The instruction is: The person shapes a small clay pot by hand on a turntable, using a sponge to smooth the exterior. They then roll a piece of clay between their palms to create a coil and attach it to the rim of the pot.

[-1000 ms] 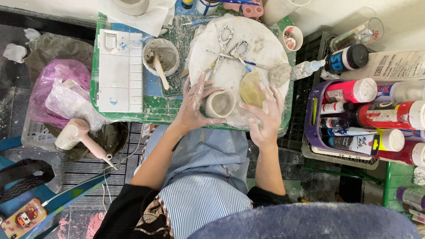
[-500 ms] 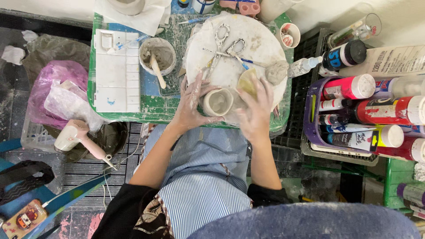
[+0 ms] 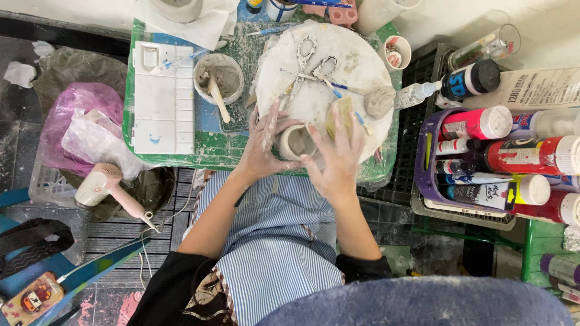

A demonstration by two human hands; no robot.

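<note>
Green and messy, the small worktop (image 3: 181, 154) is seen from above in the head view, full of clay tools and splashes. On it sits a round white board (image 3: 356, 63). At the board's 6 o'clock edge stands a little clay cup (image 3: 296, 142), still wet and grey.

Both hands are on the cup. The left hand (image 3: 263, 148) is wrapped round its 9 o'clock side, fingers bent and pressed on the wall. The right hand (image 3: 338, 154) cups the 3 o'clock side, with fingers spread flat and the thumb near the rim. So both hands are closed softly on the cup, not squeezed hard.

To do this well, I think the push should be gentle and the same on both sides, so the soft wall stays round and does not sag.

Close by, at 12 o'clock from the cup, lie scissors (image 3: 314, 63) and a blue-tipped tool (image 3: 335, 90). A yellow sponge (image 3: 341, 115) sits just beside the right hand, and a clay lump (image 3: 379, 101) at 2 o'clock. A bowl of slip (image 3: 219, 78) with a stick is at 10 o'clock, next to a white palette (image 3: 158, 99). Paint bottles (image 3: 477, 124) fill a purple tray at 3 o'clock. A hair dryer (image 3: 106, 184) lies on the floor at 8 o'clock. The sponge and scissors are near enough to bump.
</note>
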